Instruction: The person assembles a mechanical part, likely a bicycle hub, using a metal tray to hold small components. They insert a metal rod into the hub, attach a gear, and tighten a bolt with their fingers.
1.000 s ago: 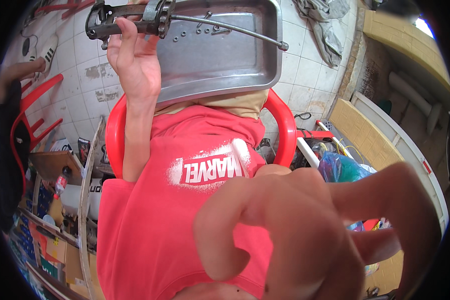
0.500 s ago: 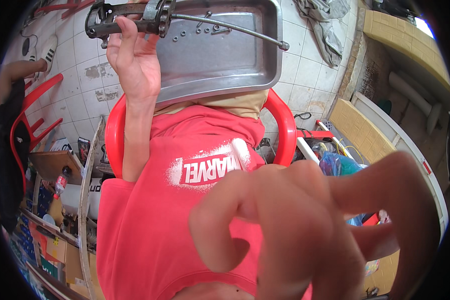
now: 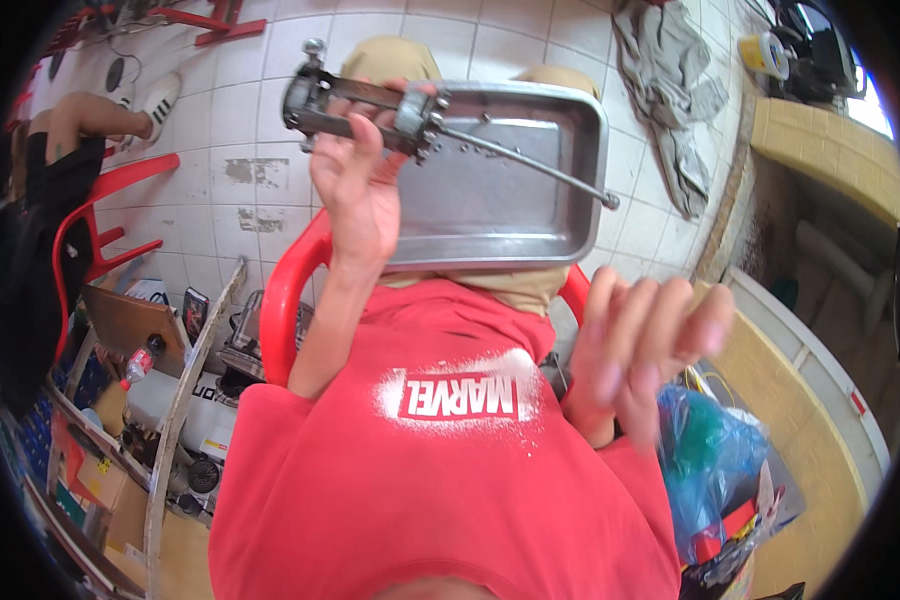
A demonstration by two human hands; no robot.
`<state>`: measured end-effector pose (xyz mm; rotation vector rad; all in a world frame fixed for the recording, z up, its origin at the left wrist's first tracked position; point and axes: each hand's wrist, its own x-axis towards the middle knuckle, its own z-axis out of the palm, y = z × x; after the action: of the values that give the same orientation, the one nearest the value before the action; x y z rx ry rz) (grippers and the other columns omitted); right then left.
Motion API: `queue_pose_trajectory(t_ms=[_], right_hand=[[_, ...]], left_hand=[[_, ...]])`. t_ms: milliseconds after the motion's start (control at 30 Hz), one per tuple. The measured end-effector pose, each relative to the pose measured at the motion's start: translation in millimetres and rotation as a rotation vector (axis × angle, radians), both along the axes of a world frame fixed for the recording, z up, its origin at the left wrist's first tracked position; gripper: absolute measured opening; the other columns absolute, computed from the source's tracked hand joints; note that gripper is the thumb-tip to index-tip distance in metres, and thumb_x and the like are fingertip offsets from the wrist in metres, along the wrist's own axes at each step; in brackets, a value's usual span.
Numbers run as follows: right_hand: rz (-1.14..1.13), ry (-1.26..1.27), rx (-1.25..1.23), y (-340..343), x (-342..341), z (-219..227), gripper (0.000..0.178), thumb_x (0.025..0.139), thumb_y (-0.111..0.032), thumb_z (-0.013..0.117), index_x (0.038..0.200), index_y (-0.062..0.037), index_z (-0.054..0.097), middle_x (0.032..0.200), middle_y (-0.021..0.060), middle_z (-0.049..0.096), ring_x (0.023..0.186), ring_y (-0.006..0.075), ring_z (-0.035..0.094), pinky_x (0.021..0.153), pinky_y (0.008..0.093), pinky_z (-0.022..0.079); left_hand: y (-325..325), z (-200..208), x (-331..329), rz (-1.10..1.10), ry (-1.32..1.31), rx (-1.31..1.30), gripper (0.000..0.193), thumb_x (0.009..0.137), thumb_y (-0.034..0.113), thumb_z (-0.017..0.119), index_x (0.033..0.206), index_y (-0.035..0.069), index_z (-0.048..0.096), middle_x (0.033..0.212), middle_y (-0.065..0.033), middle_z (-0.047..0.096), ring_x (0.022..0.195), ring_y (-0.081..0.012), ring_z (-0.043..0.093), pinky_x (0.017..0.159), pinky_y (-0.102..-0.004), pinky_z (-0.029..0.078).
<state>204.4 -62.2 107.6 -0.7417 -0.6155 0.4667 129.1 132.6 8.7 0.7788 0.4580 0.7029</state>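
My left hand (image 3: 360,190) is closed around a dark metal frame (image 3: 412,112) with parallel bars and a toothed end, raised above a metal tray. From that end a long threaded rod (image 3: 530,160) slants right and toward me across the tray, ending in a small knob. The grey rectangular tray (image 3: 510,210) rests on my lap; a few small nuts or bolts (image 3: 486,118) show in its far part, some hidden behind the frame. My right hand (image 3: 645,345) is in the air right of my chest. Its fingers are loosely bent and somewhat blurred, with nothing visible in them.
I sit in a red chair (image 3: 292,290). At left, another person's leg (image 3: 75,120) shows beside a second red chair (image 3: 95,225). A grey cloth (image 3: 670,95) lies on the tiled floor. Blue plastic bags (image 3: 705,450) are at my right, and a cluttered shelf (image 3: 185,430) at my left.
My right hand has moved away from close in front of the camera to beside my chest. The view has shifted; the left hand still grips the metal frame, which now appears lower and farther right.
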Motion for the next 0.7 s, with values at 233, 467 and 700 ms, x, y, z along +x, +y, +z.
queue_pose_trajectory(t_ms=[233, 467, 700], right_hand=[[-0.482, -0.760, -0.901, 18.8, 33.7, -46.4, 0.039, 0.078, 0.007, 0.078, 0.115, -0.0018, 0.068, 0.083, 0.0076, 0.074, 0.077, 0.0205, 0.072, 0.075, 0.0308, 0.055], [-0.415, -0.830, -1.046, 29.5, 39.5, -51.3, 0.028, 0.073, -0.004, 0.085, 0.099, -0.0132, 0.076, 0.083, 0.0000, 0.065, 0.072, 0.0207, 0.065, 0.064, 0.0339, 0.050], [-0.185, -0.672, -1.043, 26.1, 52.2, -48.0, 0.012, 0.082, -0.002, 0.079, 0.092, -0.0058, 0.074, 0.081, 0.0046, 0.064, 0.071, 0.0194, 0.061, 0.064, 0.0321, 0.048]], left_hand=[[-8.9, 13.0, 2.4, -0.020, 0.025, 0.014, 0.057, 0.100, 0.032, 0.065, 0.139, -0.002, 0.041, 0.130, -0.0174, 0.058, 0.123, -0.0320, 0.062, 0.092, -0.0341, 0.059], [-15.5, 23.7, 4.1, -0.029, 0.021, 0.113, 0.078, 0.088, 0.044, 0.077, 0.141, 0.000, 0.039, 0.133, -0.0162, 0.056, 0.126, -0.0353, 0.059, 0.098, -0.0403, 0.057], [-22.2, 31.2, 0.9, -0.045, -0.069, 0.195, 0.084, 0.081, 0.032, 0.087, 0.140, -0.001, 0.038, 0.136, -0.0194, 0.054, 0.125, -0.0403, 0.059, 0.100, -0.0504, 0.057]])
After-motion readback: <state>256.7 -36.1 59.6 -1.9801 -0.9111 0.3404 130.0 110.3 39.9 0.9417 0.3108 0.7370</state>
